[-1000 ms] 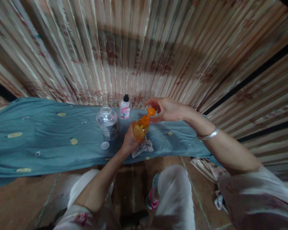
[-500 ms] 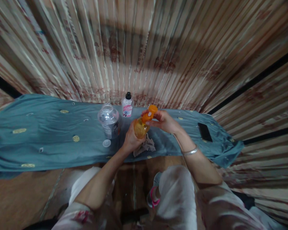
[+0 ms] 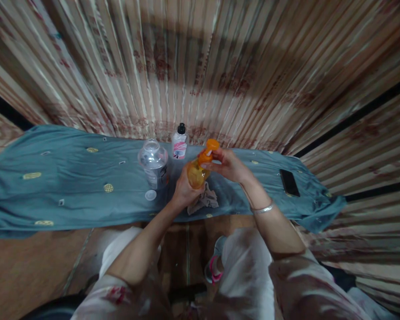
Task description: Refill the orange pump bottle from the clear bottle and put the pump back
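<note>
One amber bottle (image 3: 196, 175), held from both sides

And the bottle is being gripped low by the left hand (image 3: 186, 187), the fingers wrapped closely round its body, though the far fingertips are hidden behind it. Up at the neck, the orange pump top (image 3: 210, 149) is being pinched by the right hand (image 3: 231, 165): thumb laid along the near side, fingers bent round behind, only a narrow gap left between them, and that filled by the plastic. The bottle is tilted, its top leaned toward the right hand, and it is held over the front part of the blue tablecloth (image 3: 70, 173); whether its base is touched to anything cannot be told.

Just below, a crumpled pale rag (image 3: 209, 199) is partly covered by the left hand and the bottle. Over to the left, a clear plastic jar (image 3: 156, 173) is stood upright, its mouth uncovered, with a round white lid (image 3: 150, 195) laid flat right in front. Behind, a small bottle with a black cap (image 3: 179, 147) is set upright near the curtain (image 3: 186, 71). Well off to the right, a dark phone (image 3: 290, 183) is laid flat. A silver bracelet (image 3: 263, 209) is worn on the right wrist.
</note>
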`<action>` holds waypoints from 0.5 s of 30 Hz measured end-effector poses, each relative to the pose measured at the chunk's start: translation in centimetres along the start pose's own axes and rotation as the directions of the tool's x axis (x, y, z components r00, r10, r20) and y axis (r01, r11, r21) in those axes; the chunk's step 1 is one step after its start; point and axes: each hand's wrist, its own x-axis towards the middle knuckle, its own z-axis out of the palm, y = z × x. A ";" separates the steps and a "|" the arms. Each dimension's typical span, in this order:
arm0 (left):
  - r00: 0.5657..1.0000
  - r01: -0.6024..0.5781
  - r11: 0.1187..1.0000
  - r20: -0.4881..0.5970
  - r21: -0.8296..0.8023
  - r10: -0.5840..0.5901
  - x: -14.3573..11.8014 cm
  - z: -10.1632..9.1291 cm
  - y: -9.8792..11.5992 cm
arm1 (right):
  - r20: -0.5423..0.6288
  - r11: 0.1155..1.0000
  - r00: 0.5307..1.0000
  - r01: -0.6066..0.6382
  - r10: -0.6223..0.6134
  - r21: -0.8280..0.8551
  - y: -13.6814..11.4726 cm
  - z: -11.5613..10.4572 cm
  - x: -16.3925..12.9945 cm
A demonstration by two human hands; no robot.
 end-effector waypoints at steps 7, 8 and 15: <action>1.000 0.002 1.000 -0.005 0.006 -0.002 0.1 0.1 0.1 | -0.332 0.964 0.943 -0.094 0.007 -0.248 0.0 2.0 -0.5; 1.000 0.001 1.000 -0.011 0.011 -0.001 0.0 0.1 0.1 | -0.366 0.954 0.931 -0.117 0.009 -0.274 -0.1 2.3 -0.7; 0.999 -0.032 0.999 -0.020 0.014 0.033 0.0 0.1 -0.2 | -0.218 0.998 0.975 0.038 -0.049 -0.054 0.4 2.0 -1.4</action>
